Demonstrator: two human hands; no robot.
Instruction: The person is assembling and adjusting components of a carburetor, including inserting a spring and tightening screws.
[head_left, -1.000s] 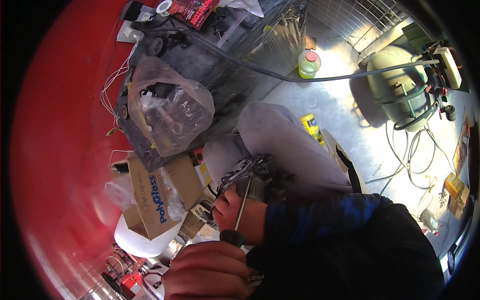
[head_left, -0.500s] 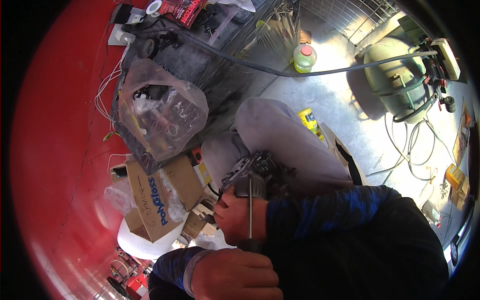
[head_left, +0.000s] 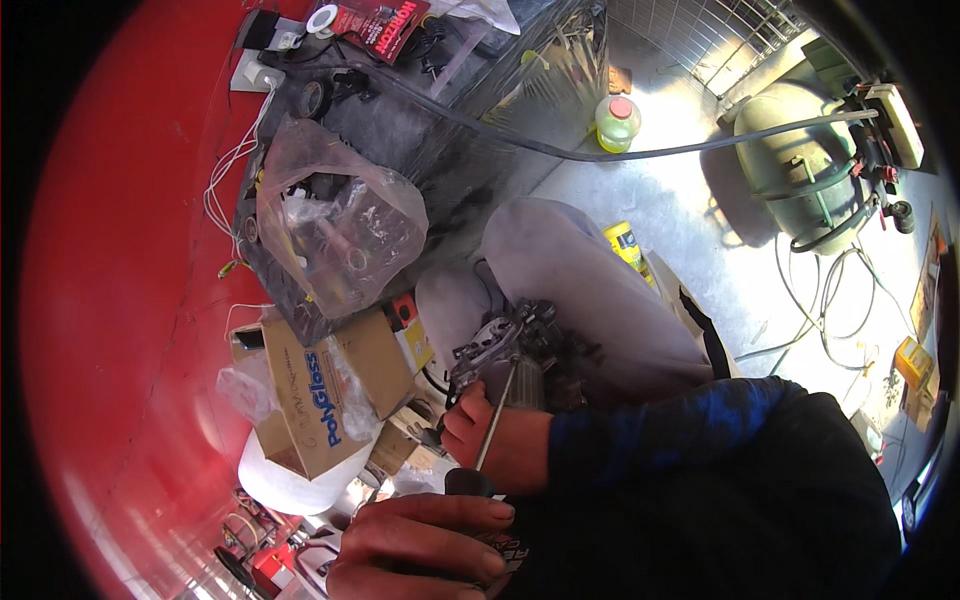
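Observation:
A dark grey metal mechanical assembly [head_left: 530, 378] with a ridged round housing rests against my grey-trousered lap [head_left: 570, 265]. My right hand [head_left: 502, 440] reaches in from the right, fingers curled at its near left side. A screwdriver [head_left: 496, 418] slants across that hand. Its thin shaft meets the assembly by the ridged housing; the exact contact point is too small to tell. At the lower edge, my left hand [head_left: 425, 550] has its fingers bent over the screwdriver's black handle, most of which they hide.
Left stand an open cardboard box [head_left: 290, 400] and a clear plastic bag [head_left: 345, 235] of parts on a dark surface. A hose [head_left: 560, 153] crosses above my knees. A yellow can [head_left: 625, 245], capped jug [head_left: 617, 125] and green tank [head_left: 790, 150] stand right. A red panel [head_left: 120, 300] fills the left.
My left hand has shifted left and down, its fist loosening into longer fingers. The screwdriver's shaft has gone from nearly upright to slanted. The whole view has shifted slightly.

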